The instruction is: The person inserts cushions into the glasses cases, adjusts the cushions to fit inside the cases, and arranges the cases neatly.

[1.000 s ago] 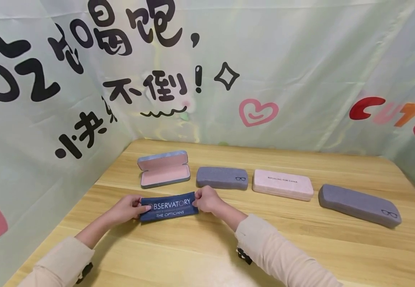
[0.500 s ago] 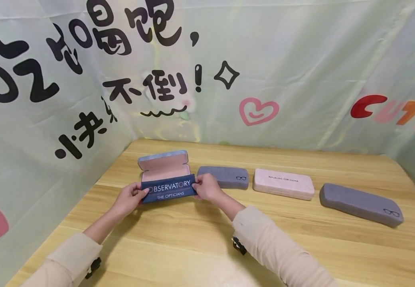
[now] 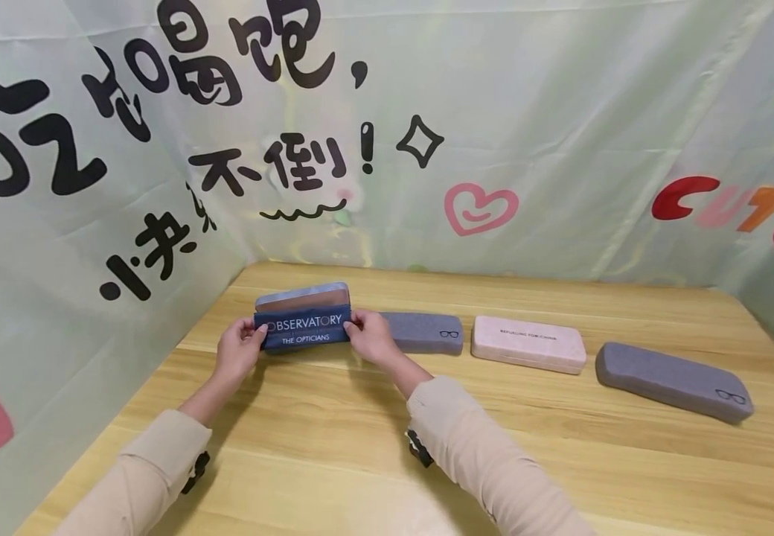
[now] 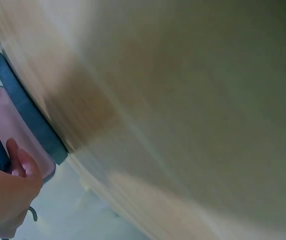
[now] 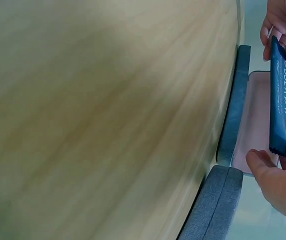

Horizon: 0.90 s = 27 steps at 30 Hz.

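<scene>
A folded navy lens cloth (image 3: 304,329) lettered "OBSERVATORY THE OPTICIANS" is stretched level between both hands. My left hand (image 3: 236,348) pinches its left end between thumb and fingers, and my right hand (image 3: 373,339) pinches the right end. Directly behind and beneath it stands an open glasses case (image 3: 302,296), blue-grey outside with a pink lining. In the head view the cloth hides most of its lower half. From the right wrist, the cloth (image 5: 283,100) shows over the pink lining (image 5: 253,112), with a gap visible beside it.
Just right of the open case lies a closed grey-blue glasses case (image 3: 423,333). Farther right are a closed pink case (image 3: 528,343) and another grey-blue case (image 3: 671,381). The wooden table (image 3: 333,454) ends at printed fabric walls (image 3: 561,126) on the back and sides.
Both hands have carried the cloth away from the body and slightly left, from in front of the open case to over its lower half. The other cases stay put.
</scene>
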Available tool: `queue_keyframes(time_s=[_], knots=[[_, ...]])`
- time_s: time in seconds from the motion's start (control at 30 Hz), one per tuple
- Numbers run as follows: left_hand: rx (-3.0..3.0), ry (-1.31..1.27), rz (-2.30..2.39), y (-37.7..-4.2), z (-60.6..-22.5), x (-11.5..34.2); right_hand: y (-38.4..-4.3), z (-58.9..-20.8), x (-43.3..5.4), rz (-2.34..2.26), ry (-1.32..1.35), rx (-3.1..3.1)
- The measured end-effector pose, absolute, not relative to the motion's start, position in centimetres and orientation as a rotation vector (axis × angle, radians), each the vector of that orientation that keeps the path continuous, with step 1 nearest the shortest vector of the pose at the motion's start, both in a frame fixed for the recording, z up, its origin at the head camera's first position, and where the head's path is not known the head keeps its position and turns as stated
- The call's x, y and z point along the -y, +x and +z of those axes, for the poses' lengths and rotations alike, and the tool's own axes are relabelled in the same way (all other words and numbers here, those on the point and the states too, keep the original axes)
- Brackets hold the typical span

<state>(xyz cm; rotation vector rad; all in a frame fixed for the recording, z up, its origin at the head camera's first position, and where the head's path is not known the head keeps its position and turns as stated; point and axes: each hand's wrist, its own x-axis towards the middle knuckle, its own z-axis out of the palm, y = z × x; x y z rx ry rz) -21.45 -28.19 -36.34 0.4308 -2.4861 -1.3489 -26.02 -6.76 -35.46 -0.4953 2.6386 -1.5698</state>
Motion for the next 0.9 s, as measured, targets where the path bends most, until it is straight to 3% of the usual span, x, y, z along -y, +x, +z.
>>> queue_keyframes(time_s=[0.9], knots=[[2.664,0.33,-1.106,-22.9,-37.0,29.3,-27.1,-36.1,7.5,-1.385,-0.61,-2.674]])
